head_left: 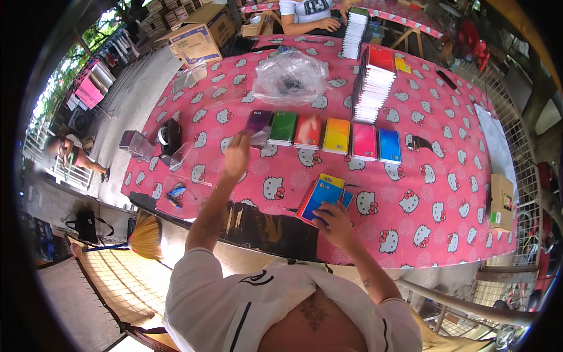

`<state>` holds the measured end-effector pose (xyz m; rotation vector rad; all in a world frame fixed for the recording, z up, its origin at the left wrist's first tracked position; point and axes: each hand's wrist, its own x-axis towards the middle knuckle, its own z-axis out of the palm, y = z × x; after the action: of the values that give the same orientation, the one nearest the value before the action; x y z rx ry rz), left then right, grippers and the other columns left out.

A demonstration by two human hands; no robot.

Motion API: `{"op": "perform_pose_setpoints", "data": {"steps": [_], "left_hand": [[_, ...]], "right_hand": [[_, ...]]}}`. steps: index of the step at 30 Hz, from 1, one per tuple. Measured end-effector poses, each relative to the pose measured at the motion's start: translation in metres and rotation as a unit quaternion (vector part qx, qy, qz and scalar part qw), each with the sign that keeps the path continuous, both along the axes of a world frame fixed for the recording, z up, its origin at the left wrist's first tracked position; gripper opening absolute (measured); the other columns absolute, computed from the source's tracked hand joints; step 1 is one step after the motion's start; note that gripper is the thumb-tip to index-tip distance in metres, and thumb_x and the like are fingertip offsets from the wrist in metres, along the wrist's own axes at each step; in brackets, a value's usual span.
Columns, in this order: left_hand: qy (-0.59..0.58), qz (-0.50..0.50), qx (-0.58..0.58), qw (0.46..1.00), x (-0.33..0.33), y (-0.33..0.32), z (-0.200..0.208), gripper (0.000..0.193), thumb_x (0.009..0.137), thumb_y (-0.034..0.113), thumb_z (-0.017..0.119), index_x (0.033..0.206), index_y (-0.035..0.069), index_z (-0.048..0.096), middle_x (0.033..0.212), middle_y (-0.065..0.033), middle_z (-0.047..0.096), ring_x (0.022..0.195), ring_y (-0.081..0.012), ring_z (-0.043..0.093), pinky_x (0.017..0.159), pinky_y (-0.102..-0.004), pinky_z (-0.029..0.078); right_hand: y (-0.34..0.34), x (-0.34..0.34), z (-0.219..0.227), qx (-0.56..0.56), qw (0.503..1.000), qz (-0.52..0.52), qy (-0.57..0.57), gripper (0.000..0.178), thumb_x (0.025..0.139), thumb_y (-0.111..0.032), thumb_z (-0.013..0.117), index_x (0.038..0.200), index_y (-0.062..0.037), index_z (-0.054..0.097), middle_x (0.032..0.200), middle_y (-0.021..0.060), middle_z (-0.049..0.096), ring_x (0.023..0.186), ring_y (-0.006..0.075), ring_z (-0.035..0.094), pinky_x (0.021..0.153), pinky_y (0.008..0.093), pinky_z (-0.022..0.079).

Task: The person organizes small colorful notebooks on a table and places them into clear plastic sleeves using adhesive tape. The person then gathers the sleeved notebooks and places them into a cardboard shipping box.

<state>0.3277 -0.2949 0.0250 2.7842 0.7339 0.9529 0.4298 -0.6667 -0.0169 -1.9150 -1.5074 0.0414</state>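
Observation:
A row of small spiral notebooks lies across the table: purple, green, red, yellow, pink and blue. My left hand is at the near left corner of the purple one; its fingers are smeared, so their grip is unclear. Closer to me, my right hand grips a small fanned bunch of notebooks, its fingers over the blue-covered notebook on top. Yellow, red and blue edges show from under that cover.
Tall notebook stacks stand at the back right, near a person handling another stack. Clear plastic lies at the back middle. A tape dispenser and wrapped notebooks sit left; a cardboard box sits right.

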Motion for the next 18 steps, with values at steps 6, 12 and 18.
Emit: {"op": "perform_pose_setpoints", "data": {"steps": [6,12,18], "left_hand": [[-0.001,-0.368,-0.099,0.925,-0.051,-0.186,-0.025,0.031,0.089,0.007,0.059,0.119,0.000,0.057,0.124,-0.0185,0.060,0.115,-0.0349,0.059,0.095,-0.0444,0.050],[0.027,-0.251,-0.136,0.958,-0.018,-0.186,-0.001,0.040,0.088,0.019,0.069,0.125,0.007,0.057,0.122,-0.0166,0.061,0.115,-0.0362,0.059,0.093,-0.0441,0.050],[0.150,-0.187,-0.409,0.881,0.009,-0.131,-0.015,0.059,0.086,0.019,0.071,0.138,0.012,0.045,0.097,-0.0159,0.068,0.096,-0.0375,0.067,0.083,-0.0453,0.053]], "right_hand": [[-0.001,0.015,-0.020,0.122,0.957,-0.192,0.178,0.040,0.086,-0.006,0.067,0.125,-0.0078,0.061,0.125,0.0164,0.053,0.116,0.0338,0.055,0.096,0.0418,0.048],[0.033,0.061,0.007,0.138,0.945,-0.206,0.213,0.041,0.089,-0.003,0.062,0.129,-0.0055,0.056,0.129,0.0187,0.051,0.118,0.0349,0.054,0.096,0.0382,0.048],[0.112,0.138,-0.002,0.109,0.971,-0.172,0.128,0.044,0.085,-0.008,0.067,0.128,-0.0061,0.058,0.130,0.0168,0.055,0.119,0.0356,0.055,0.096,0.0421,0.049]]}}
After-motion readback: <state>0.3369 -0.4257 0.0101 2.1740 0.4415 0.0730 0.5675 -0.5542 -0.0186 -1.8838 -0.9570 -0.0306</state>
